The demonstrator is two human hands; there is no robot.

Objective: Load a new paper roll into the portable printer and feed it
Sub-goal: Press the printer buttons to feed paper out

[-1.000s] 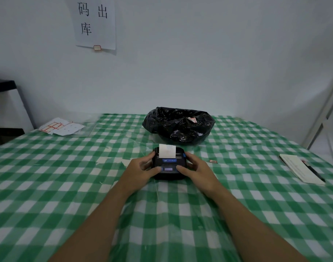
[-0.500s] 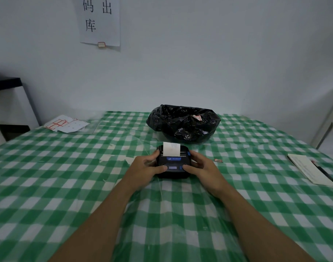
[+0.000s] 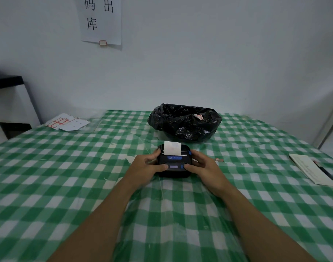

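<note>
A small black portable printer (image 3: 174,162) sits on the green checked tablecloth (image 3: 67,186) in the middle of the table. A white strip of paper (image 3: 172,148) sticks up out of its slot at the back. My left hand (image 3: 146,166) grips the printer's left side, thumb on the front panel. My right hand (image 3: 203,167) grips its right side, thumb on the front panel by the blue button. The lid looks closed; the roll inside is hidden.
A bin lined with a black bag (image 3: 184,122) stands just behind the printer. A notebook with a pen (image 3: 313,170) lies at the right edge. Label sheets (image 3: 67,122) lie at the far left. A small scrap (image 3: 219,160) lies right of my right hand.
The view has tilted up a little, so the printer sits lower in the frame. Both hands stay on the printer; the paper strip looks about the same length.
</note>
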